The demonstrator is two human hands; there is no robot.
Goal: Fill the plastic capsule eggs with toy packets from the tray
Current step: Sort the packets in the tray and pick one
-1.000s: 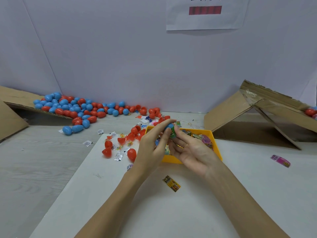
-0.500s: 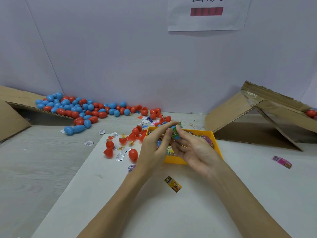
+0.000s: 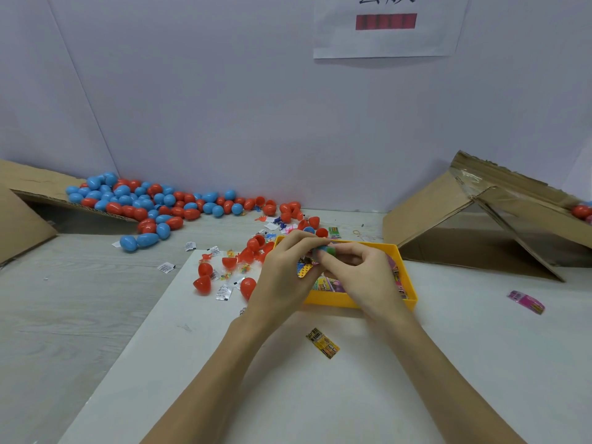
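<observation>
The table [image 3: 480,363] carries a cardboard box [image 3: 474,216] at the far right and a heap of blue and red capsule eggs [image 3: 144,203] at the far left. The yellow tray [image 3: 333,301] of toy packets sits near the middle. Above it, the left hand [image 3: 285,277] and right hand [image 3: 365,277] meet, fingers curled, both pinching a green toy packet [image 3: 325,250]. A yellow packet [image 3: 323,342] lies just nearer.

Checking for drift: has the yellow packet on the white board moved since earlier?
No. The yellow packet lies in the same spot below the tray.
</observation>
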